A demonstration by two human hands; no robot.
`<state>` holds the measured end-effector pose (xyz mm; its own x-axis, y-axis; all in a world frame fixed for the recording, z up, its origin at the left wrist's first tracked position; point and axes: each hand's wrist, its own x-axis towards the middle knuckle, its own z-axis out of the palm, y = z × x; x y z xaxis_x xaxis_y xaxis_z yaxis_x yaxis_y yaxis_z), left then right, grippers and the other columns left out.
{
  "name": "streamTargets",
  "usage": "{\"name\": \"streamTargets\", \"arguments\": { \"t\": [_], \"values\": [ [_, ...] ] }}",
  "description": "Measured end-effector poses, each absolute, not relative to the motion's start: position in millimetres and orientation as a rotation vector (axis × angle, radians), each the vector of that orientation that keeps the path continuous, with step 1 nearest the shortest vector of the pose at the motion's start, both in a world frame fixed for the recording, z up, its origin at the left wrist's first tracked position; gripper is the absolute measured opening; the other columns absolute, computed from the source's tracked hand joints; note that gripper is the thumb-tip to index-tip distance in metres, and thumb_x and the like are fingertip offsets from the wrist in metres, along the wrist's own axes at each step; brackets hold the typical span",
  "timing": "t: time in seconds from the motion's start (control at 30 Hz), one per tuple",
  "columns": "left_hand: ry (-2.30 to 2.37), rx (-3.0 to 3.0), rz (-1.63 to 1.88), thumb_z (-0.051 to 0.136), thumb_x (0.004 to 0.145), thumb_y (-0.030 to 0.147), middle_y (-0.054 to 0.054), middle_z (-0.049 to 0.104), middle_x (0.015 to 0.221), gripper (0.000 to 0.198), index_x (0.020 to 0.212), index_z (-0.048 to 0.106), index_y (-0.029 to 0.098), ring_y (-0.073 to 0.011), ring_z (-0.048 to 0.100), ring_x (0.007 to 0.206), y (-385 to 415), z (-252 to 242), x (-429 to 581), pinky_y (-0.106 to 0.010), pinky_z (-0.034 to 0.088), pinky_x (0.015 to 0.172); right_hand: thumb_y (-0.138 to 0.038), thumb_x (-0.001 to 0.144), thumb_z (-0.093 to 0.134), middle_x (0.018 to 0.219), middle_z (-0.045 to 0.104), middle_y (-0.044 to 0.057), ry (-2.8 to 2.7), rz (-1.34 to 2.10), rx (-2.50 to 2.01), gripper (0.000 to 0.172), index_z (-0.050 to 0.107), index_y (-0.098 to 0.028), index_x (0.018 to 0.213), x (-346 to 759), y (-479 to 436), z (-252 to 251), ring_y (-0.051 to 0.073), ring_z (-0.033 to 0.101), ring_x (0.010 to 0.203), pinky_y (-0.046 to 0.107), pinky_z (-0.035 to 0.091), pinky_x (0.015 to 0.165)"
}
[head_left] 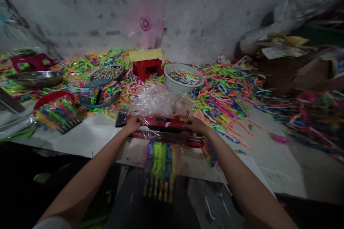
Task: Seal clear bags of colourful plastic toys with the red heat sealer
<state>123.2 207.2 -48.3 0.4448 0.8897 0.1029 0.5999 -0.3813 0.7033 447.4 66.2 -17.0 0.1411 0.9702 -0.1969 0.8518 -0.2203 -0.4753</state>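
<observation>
Left hand (pixel 133 123): pressing down on the left end of the red heat-sealer bar (pixel 163 122).
Right hand (pixel 195 125): pressing its right end.
Clear bag of coloured strips (pixel 160 164): hanging below both hands, mouth under the bar.
Handling: probably light, limp, slippery film; hold by the sides near the mouth.

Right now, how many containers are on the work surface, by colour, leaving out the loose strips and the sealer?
Metal pan: 1
Red tub: 1
Blue dish: 1
Grey bowl: 1
White bowl: 1
Total: 5

Left hand and right hand both press the red sealer bar, beside none of the five.
</observation>
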Motion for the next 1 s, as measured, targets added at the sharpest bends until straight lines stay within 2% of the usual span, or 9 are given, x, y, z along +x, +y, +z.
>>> {"name": "streamTargets", "arguments": {
  "t": [0.2,0.37,0.47,0.57,0.63,0.7,0.77,0.83,1.0],
  "values": [
    [1.236,2.028,0.858,0.048,0.080,0.016,-0.004,0.070,0.080,0.011,0.073,0.056,0.019,-0.0176,0.065,0.081,207.9,-50.2,129.6,-0.031,0.051,0.081,-0.019,0.082,0.049,0.084,0.070,0.003,-1.540,0.650,-1.910,0.017,0.064,-0.016,0.088,441.4,65.7,-27.2,0.017,0.062,0.079,0.025,0.047,0.072],
    [0.940,2.163,0.763,0.047,0.086,0.022,-0.004,0.071,0.079,0.021,0.079,0.066,0.016,-0.0189,0.064,0.078,199.0,-39.4,118.8,-0.032,0.050,0.076,-0.015,0.087,0.041,0.083,0.069,0.006,-1.574,0.678,-1.874,0.023,0.061,-0.013,0.099,433.1,55.4,-36.3,0.018,0.063,0.078,0.028,0.047,0.073],
    [0.752,2.421,0.749,0.043,0.092,0.025,-0.006,0.072,0.083,0.029,0.084,0.070,0.018,-0.0205,0.063,0.083,180.6,-35.8,103.3,-0.036,0.048,0.082,-0.009,0.086,0.042,0.105,0.069,0.012,-1.763,0.444,-1.920,0.036,0.061,-0.011,0.117,422.6,42.2,-41.4,0.021,0.063,0.097,0.030,0.046,0.082],
    [0.693,2.630,0.778,0.043,0.094,0.021,-0.008,0.073,0.103,0.027,0.088,0.070,0.019,-0.0229,0.063,0.101,157.6,-42.0,93.2,-0.042,0.046,0.094,-0.006,0.084,0.047,0.117,0.065,0.014,-2.078,0.186,-2.038,0.055,0.055,-0.018,0.137,403.0,28.1,-43.1,0.026,0.057,0.110,0.034,0.041,0.089],
    [0.662,2.673,0.743,0.041,0.095,0.017,-0.009,0.068,0.123,0.027,0.093,0.069,0.019,-0.0227,0.059,0.117,144.3,-52.4,91.3,-0.043,0.045,0.100,-0.005,0.083,0.049,0.114,0.065,0.014,-2.253,0.072,-2.132,0.062,0.051,-0.024,0.143,387.9,20.2,-43.5,0.027,0.056,0.111,0.035,0.040,0.088],
    [0.678,2.680,0.673,0.039,0.097,0.016,-0.009,0.063,0.133,0.030,0.108,0.067,0.019,-0.0210,0.057,0.124,134.7,-65.2,91.9,-0.041,0.045,0.104,-0.004,0.085,0.047,0.114,0.065,0.013,-2.325,0.012,-2.201,0.064,0.050,-0.026,0.144,375.0,13.9,-45.0,0.027,0.055,0.110,0.035,0.039,0.087],
    [0.737,2.684,0.629,0.040,0.097,0.016,-0.010,0.063,0.134,0.034,0.126,0.059,0.019,-0.0202,0.058,0.125,128.6,-75.9,93.1,-0.041,0.046,0.106,-0.004,0.086,0.046,0.116,0.064,0.013,-2.327,0.006,-2.252,0.063,0.047,-0.024,0.146,365.9,9.3,-47.8,0.026,0.055,0.110,0.035,0.039,0.088],
    [0.796,2.692,0.623,0.043,0.096,0.015,-0.011,0.063,0.134,0.040,0.135,0.053,0.018,-0.0205,0.058,0.125,124.9,-81.3,94.1,-0.042,0.044,0.109,-0.005,0.088,0.046,0.118,0.064,0.013,-2.316,0.022,-2.282,0.062,0.045,-0.022,0.148,360.6,6.6,-51.0,0.026,0.055,0.110,0.035,0.039,0.090],
    [0.821,2.607,0.614,0.040,0.091,0.007,-0.005,0.072,0.115,0.040,0.121,0.062,0.022,-0.0202,0.062,0.118,120.9,-73.5,96.4,-0.041,0.042,0.110,-0.009,0.090,0.047,0.119,0.064,0.014,-2.281,0.027,-2.305,0.058,0.045,-0.020,0.148,357.5,7.5,-56.2,0.026,0.055,0.112,0.034,0.038,0.095]
  ]
}}
